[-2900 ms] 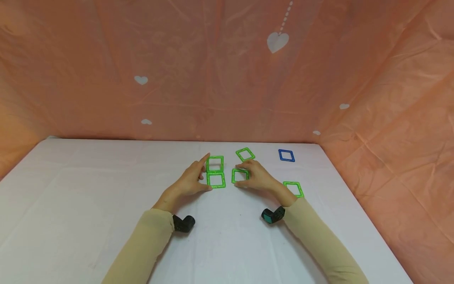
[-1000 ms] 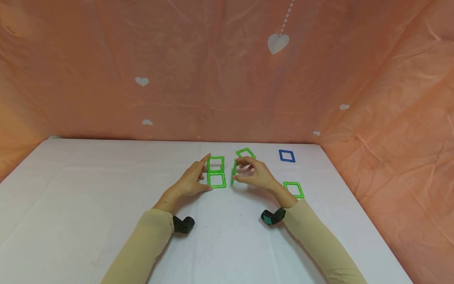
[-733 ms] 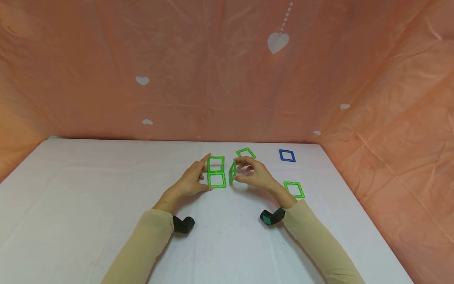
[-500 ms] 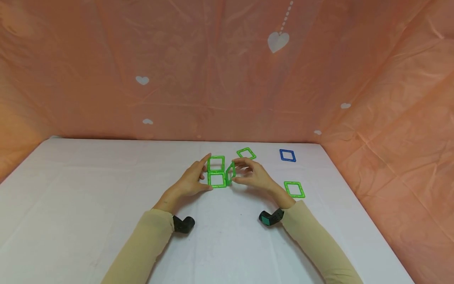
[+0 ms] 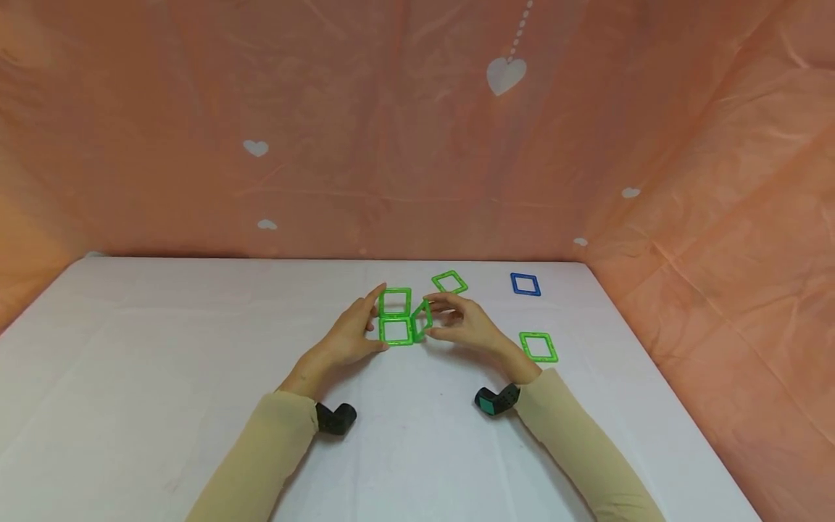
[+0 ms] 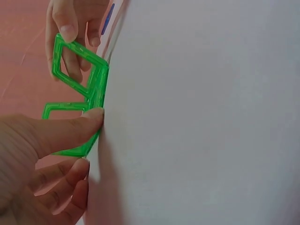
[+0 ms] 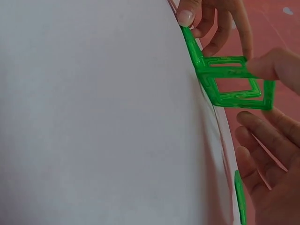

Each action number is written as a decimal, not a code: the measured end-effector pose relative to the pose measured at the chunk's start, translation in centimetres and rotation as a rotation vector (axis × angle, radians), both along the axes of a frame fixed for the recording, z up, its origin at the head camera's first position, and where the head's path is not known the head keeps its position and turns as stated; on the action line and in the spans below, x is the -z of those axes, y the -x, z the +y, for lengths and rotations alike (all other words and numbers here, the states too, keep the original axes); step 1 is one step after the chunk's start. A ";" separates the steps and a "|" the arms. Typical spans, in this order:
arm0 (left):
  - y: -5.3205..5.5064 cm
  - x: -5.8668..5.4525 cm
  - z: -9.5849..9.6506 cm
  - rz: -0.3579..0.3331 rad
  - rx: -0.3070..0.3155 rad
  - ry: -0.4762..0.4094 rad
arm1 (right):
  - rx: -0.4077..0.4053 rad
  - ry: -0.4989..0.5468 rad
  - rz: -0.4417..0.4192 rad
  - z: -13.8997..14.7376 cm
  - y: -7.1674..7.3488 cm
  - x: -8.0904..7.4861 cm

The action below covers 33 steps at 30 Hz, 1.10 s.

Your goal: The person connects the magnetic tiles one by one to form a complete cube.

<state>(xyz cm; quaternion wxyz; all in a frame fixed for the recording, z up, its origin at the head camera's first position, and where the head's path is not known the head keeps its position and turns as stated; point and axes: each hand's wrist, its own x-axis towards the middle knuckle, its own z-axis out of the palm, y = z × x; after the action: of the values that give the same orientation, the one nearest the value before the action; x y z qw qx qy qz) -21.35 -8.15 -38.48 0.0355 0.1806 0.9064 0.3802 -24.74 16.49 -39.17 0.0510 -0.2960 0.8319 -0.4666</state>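
Two green square magnetic tiles meet at the centre of the table in the head view. One, the flat tile, lies nearest; the other, the upright tile, stands at its far edge. My left hand holds this pair from the left, thumb at the near corner and forefinger by the upright tile. My right hand pinches a third green tile between thumb and fingers. That tile leans outward, its lower edge against the flat tile's right side. In the right wrist view, my right thumb presses its frame.
Behind my right hand lies a loose green tile. A blue tile is at the back right, and another green tile lies beside my right forearm. White cloth covers the table; an orange curtain hangs behind it.
My right hand has tipped its green tile up from lying flat and brought it left against the flat tile. My left hand has hardly moved.
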 end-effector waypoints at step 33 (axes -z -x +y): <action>-1.1 0.3 0.6 0.061 -0.032 0.079 | -0.037 -0.057 0.060 -1.8 0.2 -0.7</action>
<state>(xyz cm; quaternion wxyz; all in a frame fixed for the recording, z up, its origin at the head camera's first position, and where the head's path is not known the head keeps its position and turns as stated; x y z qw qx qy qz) -20.29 -7.59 -38.75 0.0086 0.1759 0.9242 0.3389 -24.90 14.64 -38.48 0.0433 -0.3236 0.8405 -0.4325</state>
